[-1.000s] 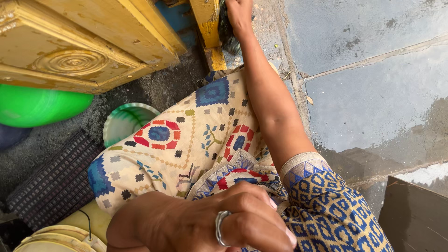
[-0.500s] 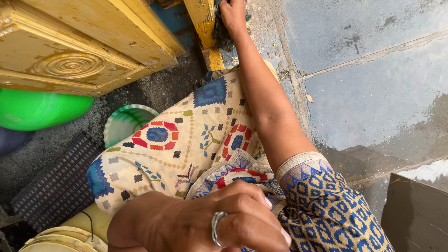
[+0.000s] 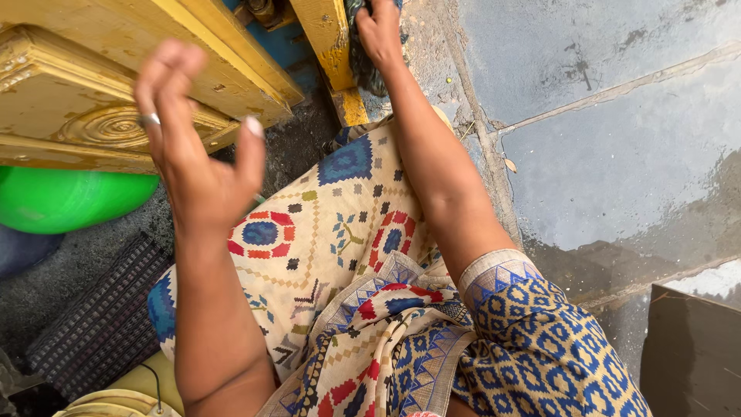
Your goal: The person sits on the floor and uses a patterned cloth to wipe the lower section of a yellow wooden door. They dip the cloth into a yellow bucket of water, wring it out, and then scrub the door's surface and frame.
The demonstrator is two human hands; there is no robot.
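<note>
So the right hand (image 3: 380, 32) is way up at 12 o'clock, fingers curled down over a dark cloth (image 3: 363, 54), pressing it against the yellow post (image 3: 328, 38); the cloth is bunched between that post and the grey wet floor (image 3: 602, 123), hanging a bit below the palm; the left hand (image 3: 197, 147) is up in the air around 10 o'clock, palm toward the camera, fingers loosely spread and slightly bent, gripping nothing; there's a silver ring (image 3: 149, 120) on one finger; behind it sits a yellow carved panel (image 3: 85, 100), and just under that, at 9 o'clock, a bright green tub (image 3: 69, 201); the patterned skirt (image 3: 340, 224) fills the middle, cream with red and blue shapes; the blue and gold sleeve (image 3: 540, 347) is down at 5 o'clock; a dark woven mat (image 3: 100, 324) lies at 8 o'clock, next to a pale yellow lid (image 3: 116, 401) at the bottom edge; a brown board (image 3: 691, 355) pokes in at 4 o'clock
</note>
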